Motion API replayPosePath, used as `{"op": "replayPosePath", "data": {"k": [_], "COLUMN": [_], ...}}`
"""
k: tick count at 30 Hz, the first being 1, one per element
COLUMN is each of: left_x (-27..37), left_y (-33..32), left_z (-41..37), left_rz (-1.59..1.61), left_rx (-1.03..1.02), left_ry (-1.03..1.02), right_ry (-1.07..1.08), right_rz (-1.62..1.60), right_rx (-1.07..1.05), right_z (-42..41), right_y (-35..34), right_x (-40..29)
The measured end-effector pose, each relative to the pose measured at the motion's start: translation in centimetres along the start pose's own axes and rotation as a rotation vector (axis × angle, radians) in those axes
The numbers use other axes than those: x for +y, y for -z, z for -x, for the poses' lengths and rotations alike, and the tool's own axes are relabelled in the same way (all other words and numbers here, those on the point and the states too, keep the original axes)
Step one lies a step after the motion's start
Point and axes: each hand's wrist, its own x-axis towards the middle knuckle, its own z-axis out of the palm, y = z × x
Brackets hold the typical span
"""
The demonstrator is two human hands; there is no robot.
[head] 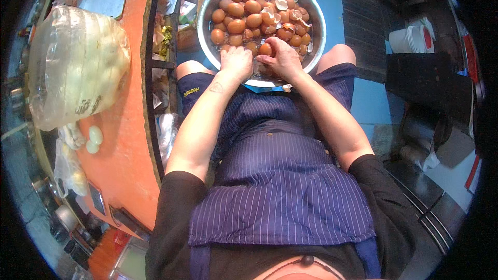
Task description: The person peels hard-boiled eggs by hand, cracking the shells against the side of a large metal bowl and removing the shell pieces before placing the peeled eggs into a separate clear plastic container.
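Observation:
A round metal basin (pixel 321 35) full of brown eggs (pixel 236 26) in water sits between my knees. My right hand (pixel 284 57) grips one brown egg (pixel 266 49) between thumb and fingers, just above the others. Beside it, my left hand (pixel 236 63) reaches over the basin's near left side with its fingers curled down among the eggs. Whatever lies under those fingers is hidden. Broken eggshell pieces (pixel 281 4) rest on the eggs at the right of the pile, and a cracked shell (pixel 286 31) sits among them.
An orange tabletop (pixel 116 155) at the left holds a large clear plastic bag (pixel 78 66) of pale contents, with two peeled eggs (pixel 95 135) nearby. Under it are shelves with packages. Stacked white tubs (pixel 408 40) stand at the right, near dark slatted boards (pixel 360 15).

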Motion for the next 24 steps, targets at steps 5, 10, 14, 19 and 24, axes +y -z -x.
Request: {"op": "replayPosePath", "data": {"k": [5,10,14,19,24], "left_x": [0.3,0.2,1.1,1.1,0.9], "left_y": [-0.7,-1.9,-1.9,-2.0,-2.2], "left_z": [0.5,0.7,0.8,0.8,1.0], "left_rz": [0.633,0.893,0.816,0.726,0.781], "left_rx": [0.242,0.428,0.261,0.305,0.401], "left_ry": [-0.137,-0.187,-0.018,0.007,-0.077], "right_ry": [-0.016,0.103,0.318,0.265,0.004], "right_rz": [-0.130,-0.064,0.158,0.211,0.162], "right_rx": [-0.019,-0.006,-0.004,0.036,0.042], "right_z": [0.4,0.8,0.8,1.2,0.5], "right_y": [-0.4,-0.3,-0.2,-0.6,-2.0], "right_x": [-0.2,-1.4,-1.6,-1.6,1.1]}}
